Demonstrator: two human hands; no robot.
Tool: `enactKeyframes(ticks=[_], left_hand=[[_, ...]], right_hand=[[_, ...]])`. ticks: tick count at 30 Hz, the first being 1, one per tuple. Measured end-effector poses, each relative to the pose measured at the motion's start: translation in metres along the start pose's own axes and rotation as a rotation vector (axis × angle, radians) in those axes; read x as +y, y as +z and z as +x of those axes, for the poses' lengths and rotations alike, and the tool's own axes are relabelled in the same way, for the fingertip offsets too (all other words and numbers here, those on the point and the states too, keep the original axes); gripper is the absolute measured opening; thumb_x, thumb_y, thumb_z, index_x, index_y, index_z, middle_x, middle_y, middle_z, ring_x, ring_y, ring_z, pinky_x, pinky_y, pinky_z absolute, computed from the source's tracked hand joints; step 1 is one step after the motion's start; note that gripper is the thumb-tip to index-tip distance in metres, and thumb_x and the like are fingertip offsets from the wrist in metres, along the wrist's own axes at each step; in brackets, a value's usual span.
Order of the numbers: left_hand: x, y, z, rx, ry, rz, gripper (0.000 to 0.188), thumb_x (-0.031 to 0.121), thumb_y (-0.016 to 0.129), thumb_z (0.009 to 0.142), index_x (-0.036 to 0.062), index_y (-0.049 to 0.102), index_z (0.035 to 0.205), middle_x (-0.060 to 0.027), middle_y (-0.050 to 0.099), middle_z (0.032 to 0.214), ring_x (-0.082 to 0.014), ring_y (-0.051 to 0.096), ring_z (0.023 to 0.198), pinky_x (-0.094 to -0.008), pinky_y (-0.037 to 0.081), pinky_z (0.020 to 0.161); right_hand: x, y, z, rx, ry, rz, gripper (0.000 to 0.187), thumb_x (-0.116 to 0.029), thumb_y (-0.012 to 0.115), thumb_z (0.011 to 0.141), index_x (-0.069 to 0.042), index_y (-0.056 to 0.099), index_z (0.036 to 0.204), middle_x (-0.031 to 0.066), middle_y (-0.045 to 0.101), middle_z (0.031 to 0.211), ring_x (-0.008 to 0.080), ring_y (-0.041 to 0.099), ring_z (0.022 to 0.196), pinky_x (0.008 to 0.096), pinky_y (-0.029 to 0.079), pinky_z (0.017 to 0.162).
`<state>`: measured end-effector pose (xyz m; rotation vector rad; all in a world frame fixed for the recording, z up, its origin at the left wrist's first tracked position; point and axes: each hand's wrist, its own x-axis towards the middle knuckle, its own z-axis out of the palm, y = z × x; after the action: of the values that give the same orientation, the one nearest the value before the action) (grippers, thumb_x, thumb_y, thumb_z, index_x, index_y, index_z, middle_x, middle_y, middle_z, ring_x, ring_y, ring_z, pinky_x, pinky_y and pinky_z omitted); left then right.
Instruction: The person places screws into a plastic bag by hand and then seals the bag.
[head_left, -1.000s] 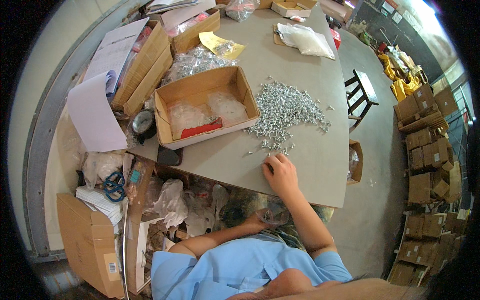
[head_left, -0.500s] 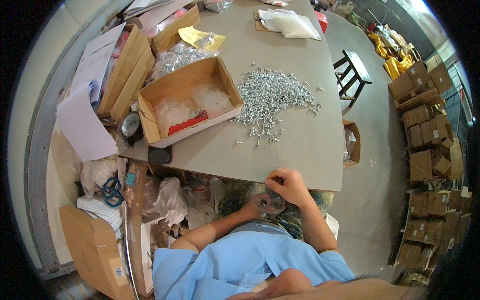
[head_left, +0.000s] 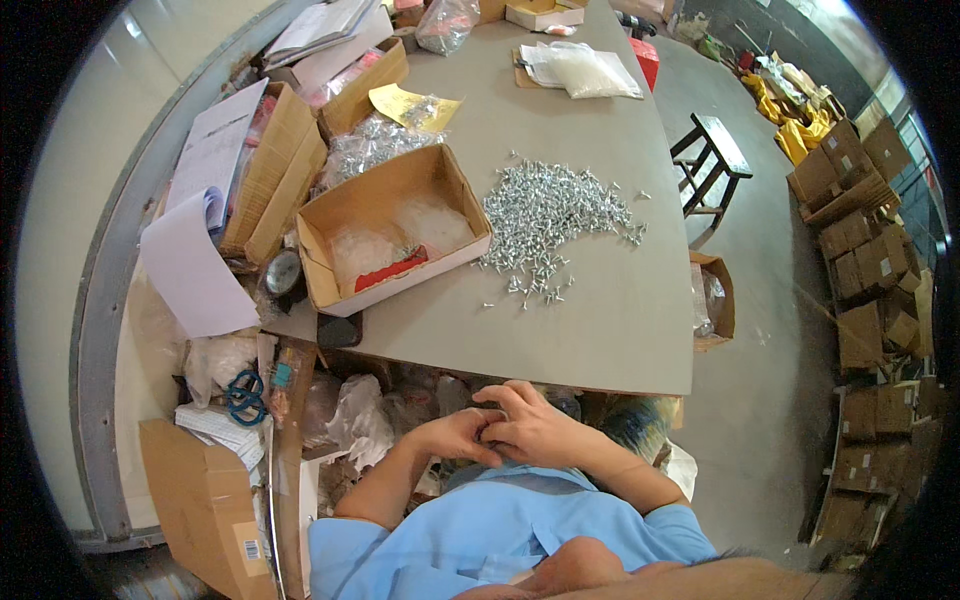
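My left hand (head_left: 458,437) and my right hand (head_left: 530,428) meet in front of my blue shirt, just below the near edge of the grey table (head_left: 590,345). The left hand's fingers curl inward and touch the right hand. Bent over them, the right hand's fingers partly cover the left fingertips. Whatever lies between the two hands is hidden. Beyond them on the tabletop spreads a loose pile of small silver screws (head_left: 555,220). Left of the pile stands an open cardboard box (head_left: 400,275) holding clear plastic bags (head_left: 435,222) and a red item (head_left: 390,268).
Bagged metal parts (head_left: 370,150), a yellow paper (head_left: 415,107) and boxes with papers (head_left: 270,170) crowd the left side. White packets (head_left: 590,72) lie at the far end. A dark stool (head_left: 712,160) stands right of the table. Blue-handled scissors (head_left: 245,397) hang at lower left.
My hands have come together and shifted left, closer to my body. The clear plastic bag held earlier is no longer visible. The whole view has tilted slightly, shifting the table scene downward.
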<state>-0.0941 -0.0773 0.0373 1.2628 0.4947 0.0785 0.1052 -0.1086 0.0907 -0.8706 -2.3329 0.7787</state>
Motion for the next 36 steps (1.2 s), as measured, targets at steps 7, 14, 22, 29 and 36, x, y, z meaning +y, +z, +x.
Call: enactKeyframes(ticks=[7, 14, 22, 29, 36], left_hand=[[0.015, 0.008, -0.001, 0.481, 0.368, 0.071, 0.033, 0.017, 0.074, 0.08, 0.0016, 0.059, 0.104, -0.0064, 0.061, 0.103, -0.0138, 0.057, 0.094, -0.0291, 0.046, 0.082], [0.038, 0.009, 0.012, 0.62, 0.605, 0.497, 0.007, 0.005, 0.066, 0.08, 0.0019, 0.062, 0.085, -0.0103, 0.062, 0.084, -0.0213, 0.06, 0.076, -0.0304, 0.048, 0.067], [0.054, 0.008, 0.016, 0.547, 0.677, 0.529, 0.006, 0.004, 0.064, 0.074, 0.0016, 0.059, 0.076, -0.009, 0.059, 0.074, -0.0229, 0.058, 0.068, -0.0314, 0.047, 0.063], [0.112, -0.07, -0.009, 0.969, 0.581, 0.674, 0.01, 0.011, 0.061, 0.081, 0.0045, 0.056, 0.075, -0.0015, 0.057, 0.074, -0.0112, 0.052, 0.067, -0.0268, 0.044, 0.06], [0.191, -0.158, 0.013, 1.072, 0.634, 1.066, 0.015, 0.006, 0.059, 0.081, 0.0002, 0.064, 0.094, -0.013, 0.063, 0.083, -0.0268, 0.061, 0.078, -0.0362, 0.048, 0.071]], right_hand=[[-0.001, -0.017, -0.006, 0.202, 0.171, 0.154, 0.014, -0.009, 0.069, 0.072, -0.006, 0.061, 0.084, 0.0126, 0.059, 0.097, 0.0326, 0.057, 0.087, 0.0398, 0.049, 0.076], [-0.007, -0.025, -0.01, 0.278, 0.505, 0.307, 0.013, -0.01, 0.068, 0.077, -0.005, 0.06, 0.085, 0.0108, 0.061, 0.079, 0.0296, 0.061, 0.074, 0.0382, 0.049, 0.065], [0.002, -0.026, -0.014, 0.191, 0.3, 0.282, 0.011, -0.004, 0.065, 0.076, -0.003, 0.057, 0.084, 0.0124, 0.058, 0.079, 0.0303, 0.057, 0.076, 0.0364, 0.047, 0.069], [0.03, -0.038, -0.022, 0.385, 0.382, 0.227, 0.009, -0.002, 0.063, 0.075, -0.003, 0.055, 0.081, 0.0109, 0.058, 0.078, 0.0286, 0.057, 0.076, 0.0358, 0.047, 0.068], [0.099, -0.044, 0.002, 0.364, 0.62, -0.399, 0.073, -0.032, 0.07, 0.078, -0.011, 0.037, 0.139, 0.02, 0.028, 0.146, 0.0376, 0.027, 0.135, 0.046, 0.027, 0.108]])
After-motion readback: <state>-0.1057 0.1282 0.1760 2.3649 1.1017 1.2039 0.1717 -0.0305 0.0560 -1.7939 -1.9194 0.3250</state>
